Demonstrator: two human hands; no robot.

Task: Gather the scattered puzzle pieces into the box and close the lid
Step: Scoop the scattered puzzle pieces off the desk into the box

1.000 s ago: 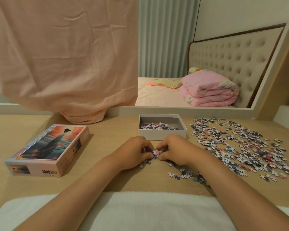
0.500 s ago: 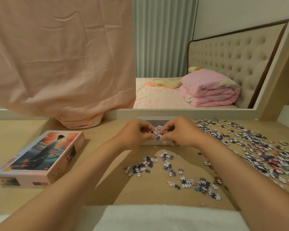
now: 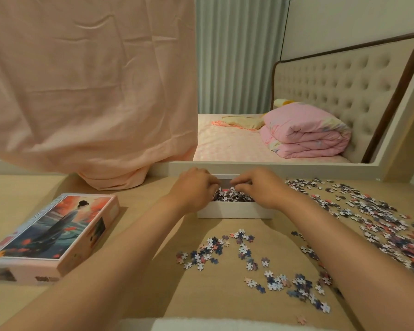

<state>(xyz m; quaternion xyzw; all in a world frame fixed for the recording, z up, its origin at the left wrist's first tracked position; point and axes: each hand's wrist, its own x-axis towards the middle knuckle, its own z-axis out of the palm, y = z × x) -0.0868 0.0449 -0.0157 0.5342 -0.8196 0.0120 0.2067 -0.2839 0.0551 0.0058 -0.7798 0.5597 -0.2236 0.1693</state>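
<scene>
Hovering over the open white box (image 3: 234, 210) near the back edge of the desk (image 3: 141, 211), the left hand (image 3: 193, 188) and right hand (image 3: 259, 187) curl their fingers above the pile inside; whether they grip anything I cannot tell. Loose puzzle pieces (image 3: 225, 250) lie toward the front and right edges: light, thin, stiff card, probably best scooped between cupped palms. The printed lid (image 3: 55, 231), by the left edge, looks light; take its long sides. Its lettering is too blurred to read.

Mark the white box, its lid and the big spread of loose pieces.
white box (image 3: 234, 210): head view, front wall.
lid (image 3: 58, 235): head view, printed top face.
loose pieces (image 3: 378, 211): head view, middle of the right-hand spread.
</scene>
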